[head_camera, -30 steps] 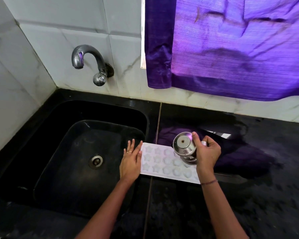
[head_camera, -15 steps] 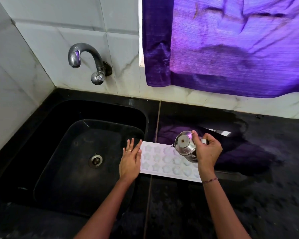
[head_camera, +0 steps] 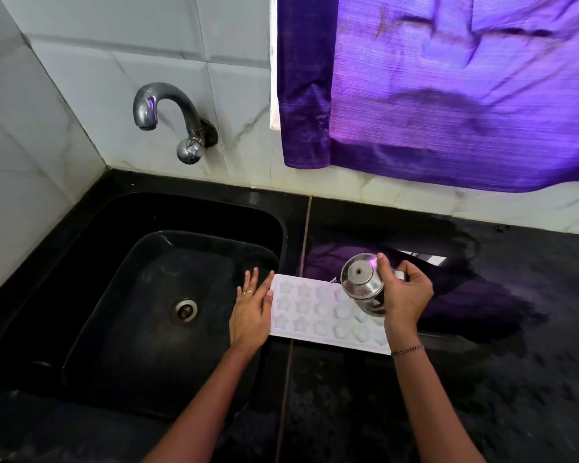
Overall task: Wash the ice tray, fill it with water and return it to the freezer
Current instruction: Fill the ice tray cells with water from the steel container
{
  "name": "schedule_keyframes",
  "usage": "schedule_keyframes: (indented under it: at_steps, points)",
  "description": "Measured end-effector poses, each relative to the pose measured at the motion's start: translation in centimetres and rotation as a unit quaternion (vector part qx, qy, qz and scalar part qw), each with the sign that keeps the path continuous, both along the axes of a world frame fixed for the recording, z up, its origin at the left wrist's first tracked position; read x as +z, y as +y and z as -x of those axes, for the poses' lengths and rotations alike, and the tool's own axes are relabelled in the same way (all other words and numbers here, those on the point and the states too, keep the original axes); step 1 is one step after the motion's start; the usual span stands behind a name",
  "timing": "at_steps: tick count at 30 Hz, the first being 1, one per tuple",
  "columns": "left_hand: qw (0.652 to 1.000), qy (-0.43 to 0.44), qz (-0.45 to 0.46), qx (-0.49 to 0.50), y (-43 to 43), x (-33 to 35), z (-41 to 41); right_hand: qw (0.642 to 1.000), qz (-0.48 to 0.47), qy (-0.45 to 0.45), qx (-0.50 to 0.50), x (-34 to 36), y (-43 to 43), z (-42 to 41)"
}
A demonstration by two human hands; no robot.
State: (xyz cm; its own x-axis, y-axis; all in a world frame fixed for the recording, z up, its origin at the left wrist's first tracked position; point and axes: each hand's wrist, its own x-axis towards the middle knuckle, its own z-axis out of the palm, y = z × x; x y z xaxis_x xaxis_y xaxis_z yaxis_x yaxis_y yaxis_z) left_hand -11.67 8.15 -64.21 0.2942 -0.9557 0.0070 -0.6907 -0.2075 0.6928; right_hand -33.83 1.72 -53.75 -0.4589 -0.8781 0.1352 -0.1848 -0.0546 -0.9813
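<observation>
A white ice tray (head_camera: 318, 312) with star-shaped cells lies flat on the black counter (head_camera: 482, 379), just right of the sink. My left hand (head_camera: 252, 309) rests flat against the tray's left end, fingers together, a ring on one finger. My right hand (head_camera: 405, 294) grips a small steel jug (head_camera: 361, 284) and holds it tilted over the tray's right half, spout toward the cells. The jug and hand hide the tray's far right cells. Whether water is flowing I cannot tell.
A black sink (head_camera: 141, 295) with a round drain (head_camera: 184, 310) fills the left. A steel tap (head_camera: 168, 118) juts from the white tiled wall above it. A purple curtain (head_camera: 448, 88) hangs over the counter's back. The counter near the jug looks wet.
The jug has tilted slightly more and shifted a little over the tray. My left hand stays in place against the tray's end.
</observation>
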Motion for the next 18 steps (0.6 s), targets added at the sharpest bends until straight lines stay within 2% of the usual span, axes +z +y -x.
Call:
schedule_keyframes:
  at_steps: [7,18]
  points:
    - [1.000,-0.030,0.002,-0.006,0.0,0.2,-0.1,0.996,-0.029,-0.071,-0.037,0.1,-0.1,1.2]
    - [0.997,-0.079,-0.006,-0.002,0.1,1.3,0.3,0.999,-0.031,-0.018,-0.014,1.5,-0.5,3.4]
